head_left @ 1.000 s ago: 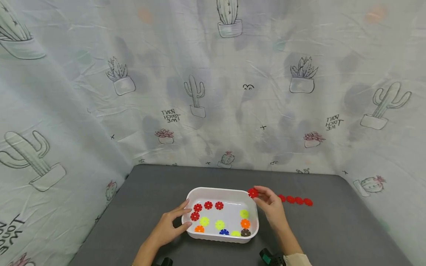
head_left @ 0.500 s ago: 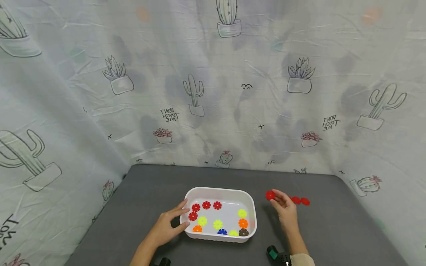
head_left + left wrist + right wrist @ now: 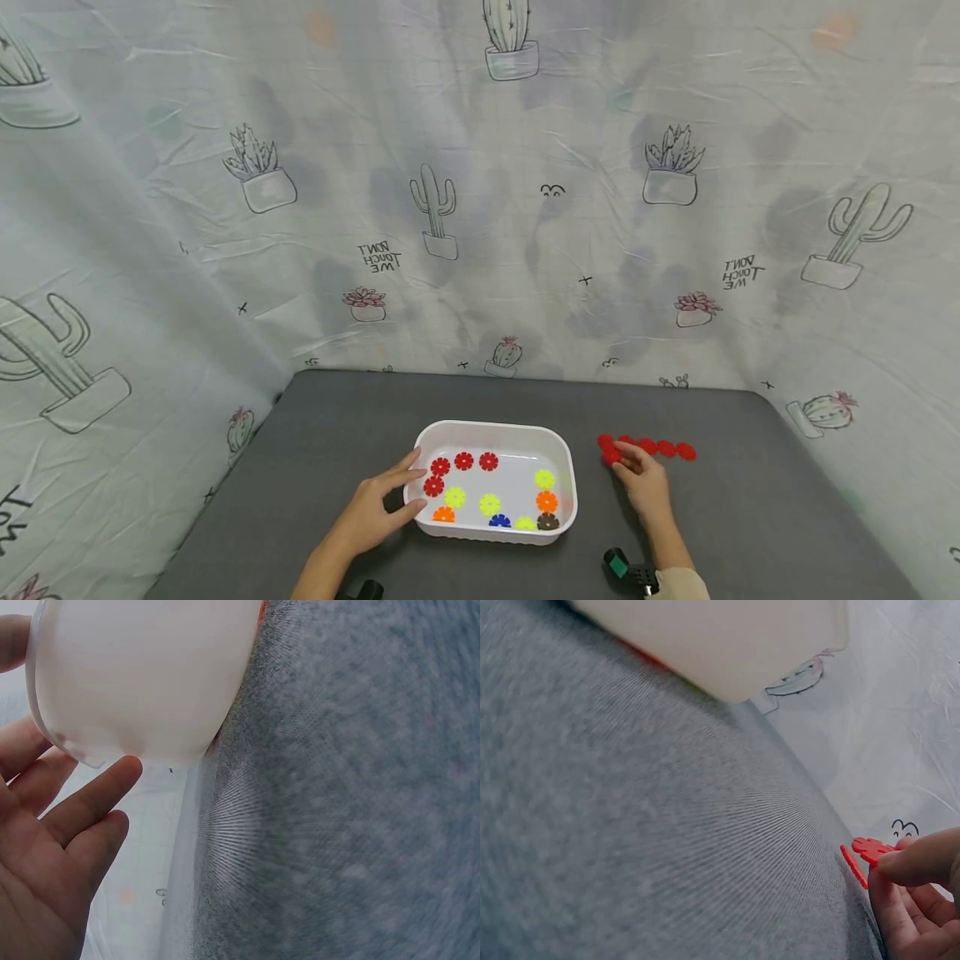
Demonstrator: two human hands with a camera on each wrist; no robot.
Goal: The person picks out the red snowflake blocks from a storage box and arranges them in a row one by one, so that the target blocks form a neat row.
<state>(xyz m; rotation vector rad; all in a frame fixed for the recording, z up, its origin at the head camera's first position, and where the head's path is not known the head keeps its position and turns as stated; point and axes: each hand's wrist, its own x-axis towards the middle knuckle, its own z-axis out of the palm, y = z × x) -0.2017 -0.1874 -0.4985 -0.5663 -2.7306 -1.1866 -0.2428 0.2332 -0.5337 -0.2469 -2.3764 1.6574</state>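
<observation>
My left hand [image 3: 375, 508] rests at the left end of a white plastic tub [image 3: 495, 533], fingertips at its rim with the fingers mostly straight. In the left wrist view, fingers [image 3: 97, 795] lie against the tub's outer wall. Thumb and fingers of my right hand [image 3: 647, 485] pinch a red notched disc [image 3: 871, 849] low over the table. Beside that disc lies another red disc [image 3: 605, 440], the left end of a row running right, with a further red disc [image 3: 666, 448] among them. Part of the row is hidden behind my right fingers.
Inside the tub are several notched discs: red [image 3: 488, 461], yellow [image 3: 490, 504], orange [image 3: 547, 501], blue [image 3: 499, 521] and brown [image 3: 548, 522]. Grey cloth covers the table [image 3: 360, 417]. A cactus-print curtain [image 3: 480, 167] hangs behind it. Black wrist gear [image 3: 630, 571] sits by the right wrist.
My right hand has carried the red disc from the tub's right rim rightward, then down beside the left end of the red row. The left hand has stayed on the tub.
</observation>
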